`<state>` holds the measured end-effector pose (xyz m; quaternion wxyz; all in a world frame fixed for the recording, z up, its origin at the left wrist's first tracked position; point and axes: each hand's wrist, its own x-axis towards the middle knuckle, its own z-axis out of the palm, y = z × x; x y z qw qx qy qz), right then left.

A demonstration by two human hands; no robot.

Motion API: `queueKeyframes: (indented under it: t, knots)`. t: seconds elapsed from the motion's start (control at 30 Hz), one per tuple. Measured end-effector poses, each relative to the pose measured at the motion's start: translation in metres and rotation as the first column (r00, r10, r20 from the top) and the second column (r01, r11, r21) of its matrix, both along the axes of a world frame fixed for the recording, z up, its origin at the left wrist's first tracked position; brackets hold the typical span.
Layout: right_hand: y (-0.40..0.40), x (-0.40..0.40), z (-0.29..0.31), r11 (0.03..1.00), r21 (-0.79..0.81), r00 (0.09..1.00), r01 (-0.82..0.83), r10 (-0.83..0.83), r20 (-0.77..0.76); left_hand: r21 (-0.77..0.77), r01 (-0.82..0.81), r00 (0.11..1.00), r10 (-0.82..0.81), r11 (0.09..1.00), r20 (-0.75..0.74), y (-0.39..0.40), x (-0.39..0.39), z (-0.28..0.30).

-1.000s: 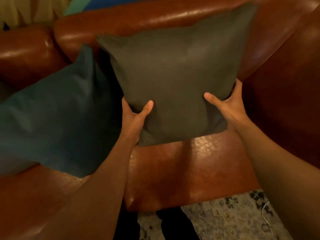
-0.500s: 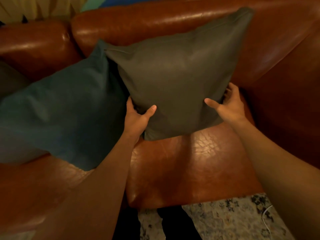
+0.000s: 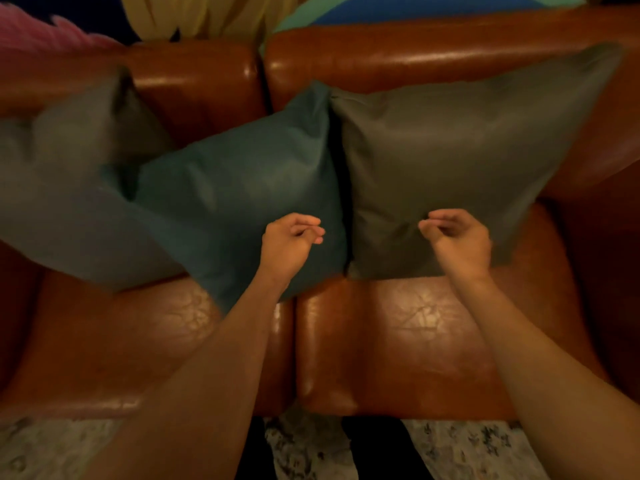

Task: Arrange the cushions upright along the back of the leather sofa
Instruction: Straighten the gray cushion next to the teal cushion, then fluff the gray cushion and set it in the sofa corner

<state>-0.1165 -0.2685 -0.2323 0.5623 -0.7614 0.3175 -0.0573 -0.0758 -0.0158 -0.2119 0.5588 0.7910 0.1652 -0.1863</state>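
Observation:
Three cushions lean against the back of the brown leather sofa (image 3: 398,341). A dark grey-brown cushion (image 3: 460,161) stands upright on the right seat. A teal cushion (image 3: 235,192) leans beside it at the middle, tilted. A grey cushion (image 3: 65,174) lies tilted at the left, partly behind the teal one. My left hand (image 3: 289,242) hovers in front of the teal cushion's lower right corner, fingers loosely curled, holding nothing. My right hand (image 3: 457,237) hovers in front of the grey-brown cushion's lower edge, fingers curled, holding nothing.
The sofa's right armrest (image 3: 609,271) rises beside the grey-brown cushion. A patterned rug (image 3: 467,448) lies below the sofa's front edge. My dark trouser legs (image 3: 367,448) show at the bottom. Coloured fabric (image 3: 381,8) hangs behind the sofa back.
Both hands have let go of the grey-brown cushion and drawn back toward me. The cushion now rests upright against the sofa back. The view has pulled back, showing the grey cushion at left.

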Motion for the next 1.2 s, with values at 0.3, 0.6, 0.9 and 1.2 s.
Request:
queueKeyframes:
  t: [0.3, 0.6, 0.9, 1.2]
  knots:
    - [0.176, 0.023, 0.024, 0.977, 0.051, 0.977, -0.208, 0.205, 0.059, -0.128, -0.004, 0.998, 0.011, 0.992, 0.054, 0.115, -0.012, 0.017]
    - [0.348, 0.029, 0.043, 0.901, 0.053, 0.902, -0.43, 0.429, 0.041, -0.138, -0.193, 0.979, 0.201, 0.971, 0.043, 0.273, -0.015, 0.02]
    - [0.454, 0.058, 0.023, 0.897, 0.166, 0.901, -0.409, 0.426, -0.081, 0.021, -0.398, 0.917, 0.397, 0.917, 0.044, 0.404, 0.003, -0.006]
    - [0.481, 0.082, -0.005, 0.963, 0.016, 0.937, -0.268, 0.265, -0.227, 0.175, -0.524, 0.851, 0.512, 0.833, 0.113, 0.445, 0.034, -0.025]
